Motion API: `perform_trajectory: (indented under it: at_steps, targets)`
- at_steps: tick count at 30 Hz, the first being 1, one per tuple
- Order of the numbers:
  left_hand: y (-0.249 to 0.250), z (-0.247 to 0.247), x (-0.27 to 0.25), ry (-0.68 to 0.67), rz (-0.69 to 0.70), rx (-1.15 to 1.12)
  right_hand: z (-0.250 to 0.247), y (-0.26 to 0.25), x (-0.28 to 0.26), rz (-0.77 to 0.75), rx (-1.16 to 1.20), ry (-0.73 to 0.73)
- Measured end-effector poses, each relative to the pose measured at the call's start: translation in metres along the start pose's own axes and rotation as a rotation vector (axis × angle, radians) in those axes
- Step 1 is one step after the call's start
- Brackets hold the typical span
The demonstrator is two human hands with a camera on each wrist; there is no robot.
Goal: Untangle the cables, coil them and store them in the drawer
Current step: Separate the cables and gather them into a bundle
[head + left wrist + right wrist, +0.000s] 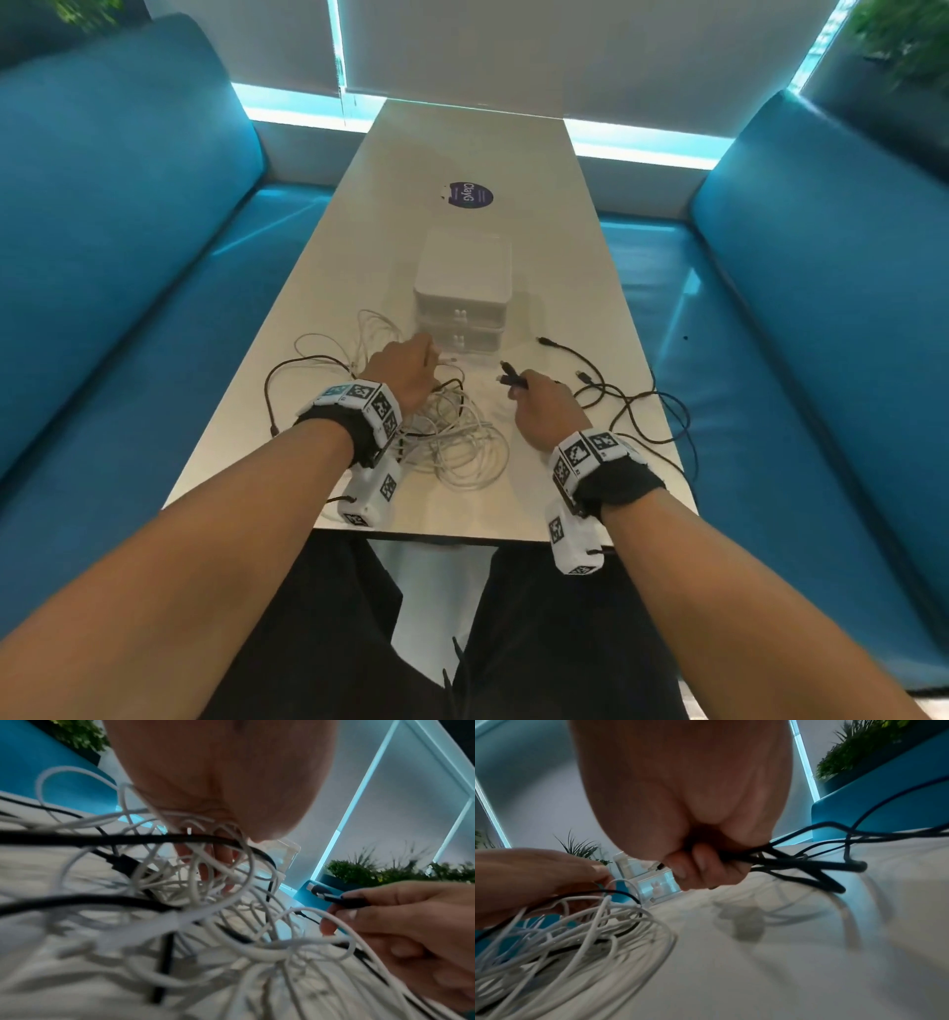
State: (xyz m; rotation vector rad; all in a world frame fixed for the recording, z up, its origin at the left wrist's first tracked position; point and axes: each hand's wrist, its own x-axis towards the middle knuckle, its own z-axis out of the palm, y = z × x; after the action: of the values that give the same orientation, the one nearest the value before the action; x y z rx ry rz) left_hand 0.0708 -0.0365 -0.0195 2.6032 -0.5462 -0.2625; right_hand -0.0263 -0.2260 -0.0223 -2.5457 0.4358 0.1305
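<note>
A tangle of white cables (462, 442) (180, 921) (577, 939) lies on the near part of the table (462, 149), with a black cable (267, 390) looping through it. My left hand (405, 372) (218, 780) reaches into the far side of the tangle, its fingers (221, 856) curled among white strands and pinching a white cable end. My right hand (544, 411) (693, 801) grips a bunch of black cables (631, 406) (795, 860), whose plugs (513, 377) (331, 896) stick out past the fingers. The two-drawer white unit (462, 288) (654, 882) stands just beyond both hands, drawers closed.
Loose black cable loops trail off to the table's right edge (667, 411). A round dark sticker (467, 195) lies on the table behind the drawers. Blue padded benches (128, 231) (821, 282) flank the table on both sides.
</note>
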Motion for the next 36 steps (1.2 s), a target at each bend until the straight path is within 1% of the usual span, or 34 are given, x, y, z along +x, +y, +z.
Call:
perform_trajectory:
  at_steps: [4,6,10,13,18,20,24,26,28,31,34,36]
  targets:
    - [0.003,0.002,0.006,0.032,-0.076,0.016,0.007,-0.004,0.001,0.041,0.037,-0.03]
    - [0.003,0.005,0.011,0.015,-0.064,0.081,0.01,-0.004,0.0,0.054,0.063,-0.046]
    - [0.004,0.005,0.016,-0.069,-0.048,0.318,0.017,-0.004,0.0,0.062,0.123,-0.096]
    - [0.006,0.009,0.014,-0.053,-0.042,0.457,0.019,-0.003,0.002,0.06,0.132,-0.095]
    - [0.002,0.012,0.011,-0.012,-0.013,0.493,0.018,-0.003,0.004,0.079,0.152,-0.107]
    - [0.001,0.01,0.009,0.051,0.016,0.454,0.017,-0.003,0.004,0.078,0.156,-0.109]
    - [0.006,-0.004,0.007,0.195,0.095,0.255,0.016,-0.001,0.002,0.089,0.16,-0.086]
    - [0.013,-0.013,0.005,0.24,0.124,0.136,0.015,-0.003,0.001,0.092,0.181,-0.062]
    - [0.021,-0.019,0.003,0.283,0.172,0.067,0.011,-0.005,0.0,0.078,0.216,-0.026]
    - [0.036,-0.02,0.001,0.296,0.225,0.041,0.004,-0.008,-0.002,0.05,0.305,0.052]
    - [0.049,-0.013,-0.004,0.299,0.232,0.033,-0.002,-0.012,-0.005,0.019,0.396,0.144]
    - [0.058,-0.005,-0.011,0.313,0.253,0.025,-0.005,-0.015,-0.007,-0.008,0.457,0.168]
